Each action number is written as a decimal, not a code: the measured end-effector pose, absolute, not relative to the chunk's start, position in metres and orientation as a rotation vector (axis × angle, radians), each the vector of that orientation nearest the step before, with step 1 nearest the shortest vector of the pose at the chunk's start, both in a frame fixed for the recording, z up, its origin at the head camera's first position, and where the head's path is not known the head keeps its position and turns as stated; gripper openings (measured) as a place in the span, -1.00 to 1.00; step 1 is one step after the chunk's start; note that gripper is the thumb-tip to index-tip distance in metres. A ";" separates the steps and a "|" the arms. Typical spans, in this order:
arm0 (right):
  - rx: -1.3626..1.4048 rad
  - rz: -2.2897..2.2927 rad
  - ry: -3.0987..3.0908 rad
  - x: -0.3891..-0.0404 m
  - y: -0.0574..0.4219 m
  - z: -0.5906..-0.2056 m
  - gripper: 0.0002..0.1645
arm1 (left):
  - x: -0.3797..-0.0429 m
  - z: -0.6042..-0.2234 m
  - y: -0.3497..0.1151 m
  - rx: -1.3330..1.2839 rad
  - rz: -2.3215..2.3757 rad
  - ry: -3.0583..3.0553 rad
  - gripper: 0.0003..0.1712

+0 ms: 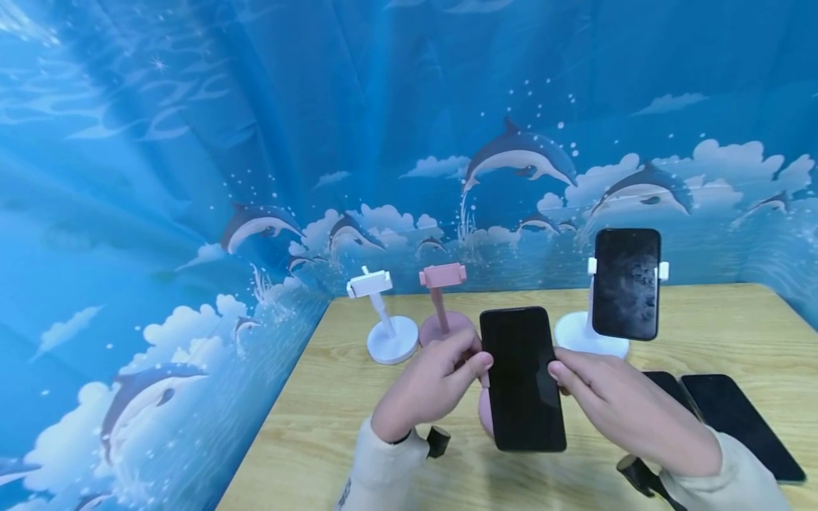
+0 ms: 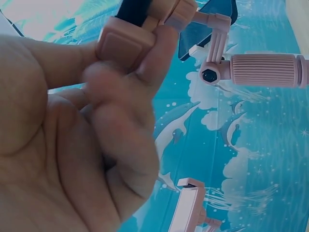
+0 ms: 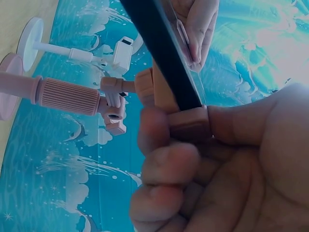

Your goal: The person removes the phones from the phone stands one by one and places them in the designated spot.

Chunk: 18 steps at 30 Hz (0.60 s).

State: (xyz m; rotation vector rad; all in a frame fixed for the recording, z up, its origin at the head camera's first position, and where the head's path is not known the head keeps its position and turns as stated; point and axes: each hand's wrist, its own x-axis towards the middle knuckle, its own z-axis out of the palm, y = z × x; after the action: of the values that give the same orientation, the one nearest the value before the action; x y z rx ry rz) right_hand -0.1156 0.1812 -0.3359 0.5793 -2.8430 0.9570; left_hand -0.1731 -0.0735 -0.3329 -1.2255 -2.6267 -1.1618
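Note:
A black smartphone (image 1: pixel 522 383) stands upright in the clamp of a pink phone stand (image 3: pixel 70 96), whose ribbed post shows in both wrist views. In the head view the phone hides most of that stand. My left hand (image 1: pixel 434 383) pinches the pink clamp end (image 2: pixel 124 46) at the phone's left edge between thumb and fingers. On the opposite edge, my right hand (image 1: pixel 629 404) grips the other clamp end (image 3: pixel 189 123), thumb in front and fingers curled behind. The phone's edge meets the clamp there.
Behind my left hand stand a white phone stand (image 1: pixel 393 341) and another pink stand (image 1: pixel 444 277). Farther right, a white stand (image 1: pixel 591 337) holds a phone (image 1: pixel 626 284). Two phones, one dark (image 1: pixel 741 419), lie by my right forearm. A dolphin-print curtain (image 1: pixel 383 142) borders the wooden table (image 1: pixel 307 426).

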 end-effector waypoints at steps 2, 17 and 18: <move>0.587 0.967 -2.840 -0.116 0.181 -0.336 -0.65 | -0.173 -0.333 -0.074 -1.223 -1.184 -2.635 -0.79; 0.551 1.008 -2.819 -0.116 0.180 -0.337 -0.67 | -0.173 -0.333 -0.072 -1.178 -1.234 -2.654 -0.79; 0.546 1.000 -2.811 -0.115 0.179 -0.337 -0.68 | -0.173 -0.334 -0.073 -1.184 -1.239 -2.657 -0.79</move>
State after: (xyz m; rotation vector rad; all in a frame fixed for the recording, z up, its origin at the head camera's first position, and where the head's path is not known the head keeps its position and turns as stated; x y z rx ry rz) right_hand -0.1152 0.1790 -0.3375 0.5458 -2.8112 1.0003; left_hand -0.1730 -0.0729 -0.3336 -1.1843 -2.6567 -1.2390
